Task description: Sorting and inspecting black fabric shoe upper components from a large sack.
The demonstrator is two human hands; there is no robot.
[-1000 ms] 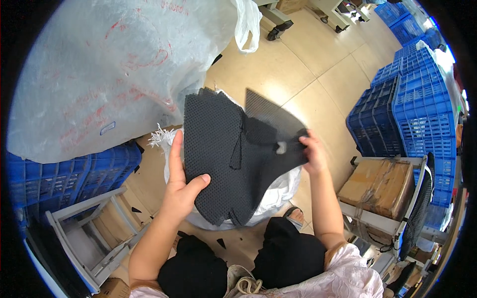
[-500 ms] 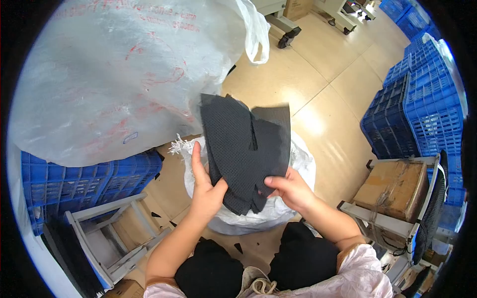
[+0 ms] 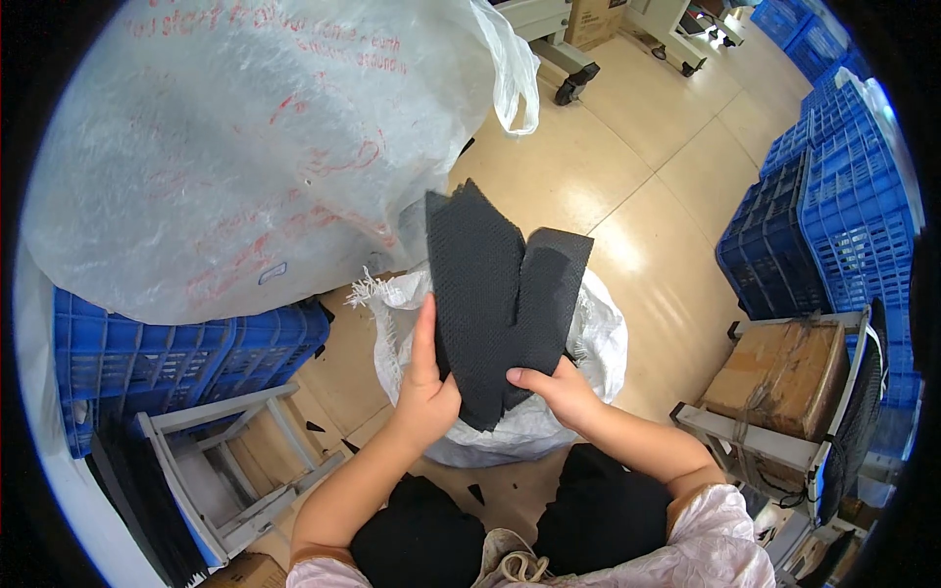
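Between my hands are black mesh fabric pieces (image 3: pixel 477 284), held up over a white woven sack (image 3: pixel 603 338). My left hand (image 3: pixel 427 387) grips the left side of the fabric, its index finger stretched along the edge. On the right, my right hand (image 3: pixel 561 389) pinches the lower part, thumb lying on top of the cloth. A slit-like gap parts the upper fabric into a wider left piece and a narrower right one. Whether they are joined lower down I cannot tell. The sack's mouth is spread wide, with frayed threads at its left; most of its inside is hidden.
A large translucent plastic bag (image 3: pixel 216 167) bulges at upper left above blue crates (image 3: pixel 186 358). A metal-framed stool (image 3: pixel 235 461) stands at lower left. To the right are stacked blue crates (image 3: pixel 853 206) and a cardboard box (image 3: pixel 779 377) on a frame. Black scraps lie on the floor.
The fabric has turned and flattened: its pieces now stand straighter with a clearer gap between them. My right hand has shifted slightly left and down on it. The whole view has moved slightly.
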